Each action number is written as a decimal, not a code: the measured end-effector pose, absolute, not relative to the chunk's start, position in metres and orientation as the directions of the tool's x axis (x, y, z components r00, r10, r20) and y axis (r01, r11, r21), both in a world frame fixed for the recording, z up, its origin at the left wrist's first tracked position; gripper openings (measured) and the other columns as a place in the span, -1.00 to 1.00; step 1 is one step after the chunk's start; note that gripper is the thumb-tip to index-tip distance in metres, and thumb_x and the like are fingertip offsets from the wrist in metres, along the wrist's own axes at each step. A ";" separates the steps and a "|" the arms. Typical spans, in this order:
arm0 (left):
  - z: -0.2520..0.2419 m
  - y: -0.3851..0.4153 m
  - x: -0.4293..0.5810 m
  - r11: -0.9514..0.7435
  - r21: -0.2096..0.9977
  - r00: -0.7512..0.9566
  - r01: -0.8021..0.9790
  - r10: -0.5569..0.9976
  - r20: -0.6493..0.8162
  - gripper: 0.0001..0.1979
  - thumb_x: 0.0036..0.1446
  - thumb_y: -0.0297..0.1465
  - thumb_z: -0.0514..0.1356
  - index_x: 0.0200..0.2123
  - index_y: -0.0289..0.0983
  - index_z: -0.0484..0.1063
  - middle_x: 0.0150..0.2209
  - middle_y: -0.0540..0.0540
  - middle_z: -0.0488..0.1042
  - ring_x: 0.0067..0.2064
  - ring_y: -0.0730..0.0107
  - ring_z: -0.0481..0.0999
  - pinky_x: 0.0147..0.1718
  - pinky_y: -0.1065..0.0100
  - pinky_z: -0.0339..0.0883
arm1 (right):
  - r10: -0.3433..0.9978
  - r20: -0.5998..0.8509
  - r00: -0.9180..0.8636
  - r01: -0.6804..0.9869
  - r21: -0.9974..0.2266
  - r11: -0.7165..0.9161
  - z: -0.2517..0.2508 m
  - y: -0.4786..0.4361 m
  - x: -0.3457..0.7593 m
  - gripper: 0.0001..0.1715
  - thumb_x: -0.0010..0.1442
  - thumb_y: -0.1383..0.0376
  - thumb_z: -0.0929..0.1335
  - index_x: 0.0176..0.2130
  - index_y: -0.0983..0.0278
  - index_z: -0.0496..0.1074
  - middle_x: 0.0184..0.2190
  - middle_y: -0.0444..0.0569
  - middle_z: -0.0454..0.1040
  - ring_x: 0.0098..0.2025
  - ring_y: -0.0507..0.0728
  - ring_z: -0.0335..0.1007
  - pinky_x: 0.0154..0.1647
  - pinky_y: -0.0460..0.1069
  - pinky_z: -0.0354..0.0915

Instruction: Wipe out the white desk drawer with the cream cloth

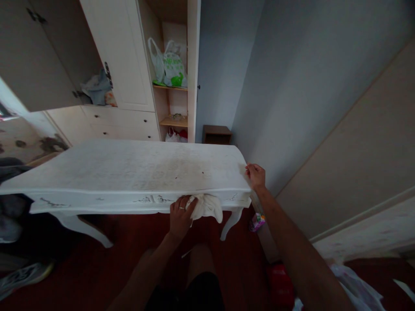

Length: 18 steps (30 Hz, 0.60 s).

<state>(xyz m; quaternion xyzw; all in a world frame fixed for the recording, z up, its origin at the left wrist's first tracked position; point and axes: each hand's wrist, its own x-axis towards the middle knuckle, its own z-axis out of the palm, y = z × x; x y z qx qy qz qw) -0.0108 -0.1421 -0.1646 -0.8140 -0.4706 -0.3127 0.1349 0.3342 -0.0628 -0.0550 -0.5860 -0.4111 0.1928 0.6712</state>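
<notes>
A white desk point(106, 168) with curved legs and carved drawer fronts stands before me, its top smudged grey in the middle. My left hand point(182, 214), with a ring on one finger, is closed on a white cloth point(207, 206) and presses it against the drawer front below the top's front edge. The cloth hangs loosely to the right of the fingers. At the desk's right edge is my right hand point(256, 175), its fingers curled in at the rim of the top. Whether anything small is between those fingers I cannot make out.
Behind the desk rises a white wardrobe point(126, 52) with open shelves holding a plastic bag point(173, 67). A small brown cabinet point(217, 129) stands in the corner by the grey wall. A pink-purple box point(257, 221) and a red object point(279, 283) lie low at the right.
</notes>
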 end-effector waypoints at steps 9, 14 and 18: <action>-0.162 -0.159 0.001 -0.305 0.356 0.125 0.883 0.885 0.449 -0.36 0.04 -0.50 0.28 0.24 -0.19 0.39 0.19 -0.30 0.44 0.14 -0.08 0.45 0.07 0.02 0.35 | 0.716 0.314 0.624 0.221 -0.949 0.224 -0.052 -0.064 0.332 -0.57 0.05 -0.05 0.42 -0.55 0.24 0.44 -0.71 -0.17 0.35 -0.63 0.01 0.14 -0.57 -0.05 0.10; -0.181 -0.183 0.059 -0.176 0.844 -0.106 0.507 0.959 0.264 -0.18 -0.05 -0.50 0.26 0.33 -0.26 0.20 0.18 -0.35 0.45 0.16 -0.05 0.48 0.17 0.00 0.35 | 0.706 0.327 0.629 0.241 -0.945 0.223 -0.053 -0.063 0.333 -0.53 0.00 -0.11 0.41 -0.55 0.23 0.44 -0.70 -0.16 0.35 -0.63 0.01 0.13 -0.57 -0.04 0.07; -0.187 -0.205 0.115 -0.037 0.998 -0.061 0.043 0.997 0.040 -0.32 -0.14 -0.51 0.27 0.14 -0.20 0.40 -0.01 -0.21 0.58 0.02 0.03 0.59 0.09 0.02 0.43 | 0.710 0.318 0.628 0.240 -0.947 0.213 -0.053 -0.066 0.333 -0.49 -0.05 -0.16 0.42 -0.54 0.22 0.42 -0.71 -0.17 0.34 -0.64 0.01 0.13 -0.58 -0.04 0.06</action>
